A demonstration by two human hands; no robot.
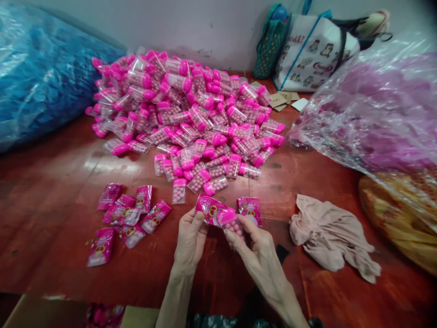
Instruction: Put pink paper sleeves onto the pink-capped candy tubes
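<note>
Between thumb and fingers my left hand (pixel 191 234) pinches a printed pink sleeve (pixel 208 208). My right hand (pixel 254 248) grips a small clear candy box (pixel 232 227) with a pink cap and round pink candies. The capped end of the box meets the sleeve's right end; whether it is inside the opening I cannot tell. Just behind my right hand lies another printed pink sleeve (pixel 250 209). Left of my hands, several candy boxes in printed sleeves (pixel 124 214) lie in a loose group. Beyond my hands rises a large heap of unsleeved candy boxes (pixel 191 114).
A blue plastic sack (pixel 44 77) stands at the left. On the right are a clear bag of pink pieces (pixel 382 100), a yellow bag (pixel 392 214) and a crumpled cloth (pixel 331 234). A white tote bag (pixel 307 54) and cardboard scraps (pixel 282 101) sit near the wall.
</note>
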